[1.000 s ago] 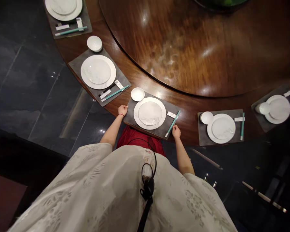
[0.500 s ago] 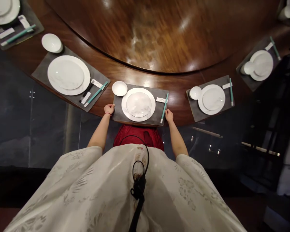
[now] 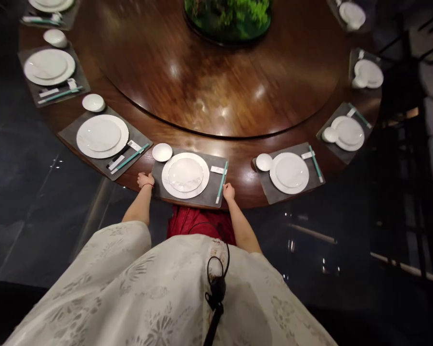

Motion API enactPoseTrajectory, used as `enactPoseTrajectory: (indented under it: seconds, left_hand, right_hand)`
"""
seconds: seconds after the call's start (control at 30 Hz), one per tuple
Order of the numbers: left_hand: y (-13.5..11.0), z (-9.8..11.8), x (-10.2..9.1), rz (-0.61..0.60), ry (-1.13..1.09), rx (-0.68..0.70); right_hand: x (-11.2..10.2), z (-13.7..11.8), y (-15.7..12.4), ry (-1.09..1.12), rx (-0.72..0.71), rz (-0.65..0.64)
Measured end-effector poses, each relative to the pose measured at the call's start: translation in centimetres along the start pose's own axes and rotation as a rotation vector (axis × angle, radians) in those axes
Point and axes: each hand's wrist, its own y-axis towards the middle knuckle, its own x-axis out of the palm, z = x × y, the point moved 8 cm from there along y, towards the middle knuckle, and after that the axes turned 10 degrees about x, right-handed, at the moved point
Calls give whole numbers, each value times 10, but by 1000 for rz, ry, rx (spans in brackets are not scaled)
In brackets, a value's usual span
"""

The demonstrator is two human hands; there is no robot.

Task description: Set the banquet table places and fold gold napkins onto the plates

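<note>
Resting curled left hand [image 3: 146,180] and curled right hand [image 3: 229,191] at left and right edges of a dark-grey rectangular placemat [image 3: 214,187], flat on the brown wooden tabletop [image 3: 245,175], under round white plates [image 3: 185,175] and turquoise, white-ended chopsticks [image 3: 222,181]. Cannot tell, for either grip, whether clamped on it.

Greenery [image 3: 228,18] back in view, left fingers [image 3: 142,179] perhaps looser

Dim light, glare on tabletop [image 3: 216,91]
</note>
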Motion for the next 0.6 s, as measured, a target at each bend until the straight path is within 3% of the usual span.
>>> enactPoseTrajectory:
  seconds: [0.1,0.17,0.23,0.3,0.37,0.5,0.6]
  left_hand:
    - [-68,30,-6,256,-93,76]
    - [-120,64,8,325,-137,270]
    - [-168,93,31,328,-172,378]
    - [-204,113,57,283,-208,423]
    - [-225,119,76,252,-242,372]
    - [-234,92,90,240,-294,116]
    - [-231,64,90,237,-287,-20]
  right_hand:
    - [-21,7,-2,187,-100,-39]
    - [-39,22,-7,297,-271,-101]
    - [-59,56,-11,414,-413,-211]
    - [-88,115,-9,494,-413,-205]
    - [-124,190,-4,558,-323,-97]
    - [-190,340,-4,666,-100,242]
    - [-203,404,-5,692,-6,375]
